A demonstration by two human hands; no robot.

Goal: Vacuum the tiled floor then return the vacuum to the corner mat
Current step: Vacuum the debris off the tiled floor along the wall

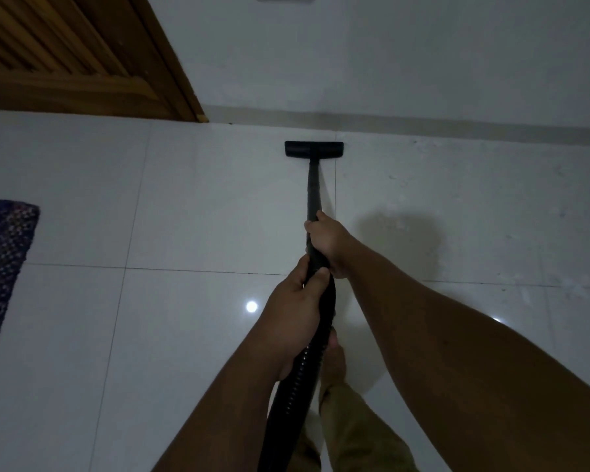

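Tiled floor point(191, 212) fills most of the view, glossy white w/ lamp glare, far edge meeting the wall skirting point(423, 122); wooden door point(65, 56) at far left corner, woven mat point(0, 264) at the floor's left edge, well apart from the tool. Risks: floor head point(314, 149) sits near the skirting, so a further push fwd prob. knocks it into the wall; hose point(300, 379) trails down just beside a bare foot point(334, 359), trip/snag risk on a step; right side of floor looks dusty/smeared, could get missed if strokes stay central (dim light, hard to be sure it's dust). Vacuum body not in view. Wand point(313, 189) long axis runs straight away from the person toward the far wall, head end pointing at the skirting, head bar crosswise, parallel to the wall. Right hand point(327, 243) clenched round the wand farther up, left hand point(297, 301) clenched round the handle/hose joint behind it, both firm.
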